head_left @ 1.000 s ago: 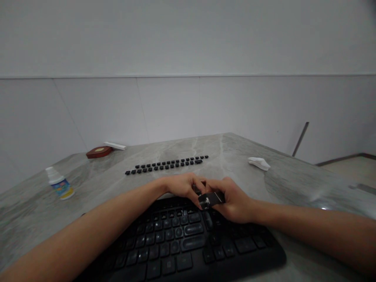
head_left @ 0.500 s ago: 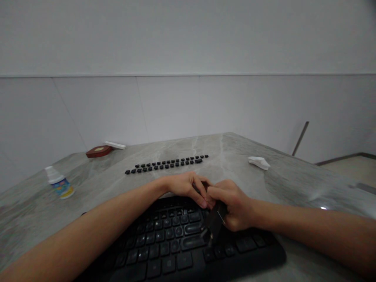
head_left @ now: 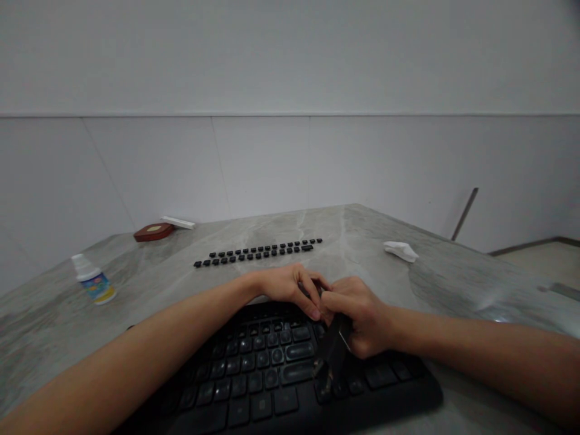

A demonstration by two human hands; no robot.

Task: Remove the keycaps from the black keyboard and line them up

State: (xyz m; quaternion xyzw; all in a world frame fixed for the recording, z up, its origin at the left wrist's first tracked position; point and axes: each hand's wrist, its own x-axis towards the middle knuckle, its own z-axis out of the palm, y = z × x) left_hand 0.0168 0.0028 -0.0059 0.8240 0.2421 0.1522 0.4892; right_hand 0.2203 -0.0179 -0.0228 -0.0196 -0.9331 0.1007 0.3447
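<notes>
A black keyboard [head_left: 254,383] lies in front of me, and its upper rows of keys show bare sockets. My right hand [head_left: 356,314] is closed around a black keycap puller [head_left: 333,347], whose two prongs point down toward me over the keys. My left hand [head_left: 292,287] has its thumb and fingers pinched together against the right hand's fingertips, above the keyboard's far edge. What lies between those fingertips is hidden. Beyond the hands, black keycaps [head_left: 258,256] lie in two rows on the grey table.
A white bottle with a blue and yellow label [head_left: 94,281] leans at the left. At the back left are a dark red box [head_left: 154,232] and a white strip [head_left: 179,223]. Crumpled white tissue [head_left: 401,251] lies right on the marbled table [head_left: 362,229], before a wall.
The keycap puller has tipped slightly, its pronged end a little lower and to the right. Both hands stay almost in place, fingertips still together.
</notes>
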